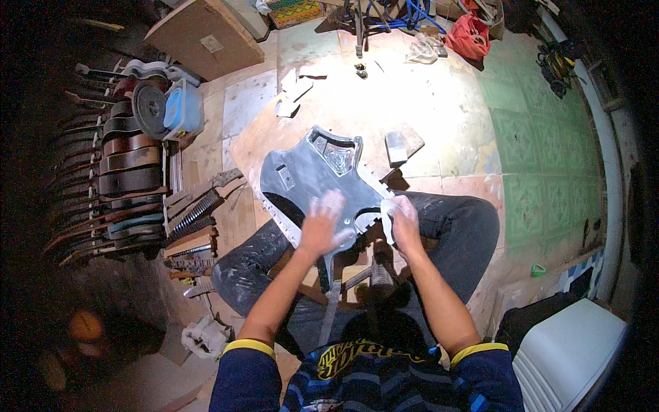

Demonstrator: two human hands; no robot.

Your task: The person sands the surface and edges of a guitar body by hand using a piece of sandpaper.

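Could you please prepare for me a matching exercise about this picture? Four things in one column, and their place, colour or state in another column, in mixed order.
Things
1. guitar body
2. left hand
3. plastic bag
4. row of guitars

Descriptions
A. red, near the picture's top edge
B. along the picture's left side
C. mainly grey, with cut-out openings
D. open, blurred

Pairs: 1-C, 2-D, 3-A, 4-B

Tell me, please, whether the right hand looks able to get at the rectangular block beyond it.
Probably yes: the block lies ahead of the right hand with nothing covering it, though that hand seems to grip a white piece it may need to release first.
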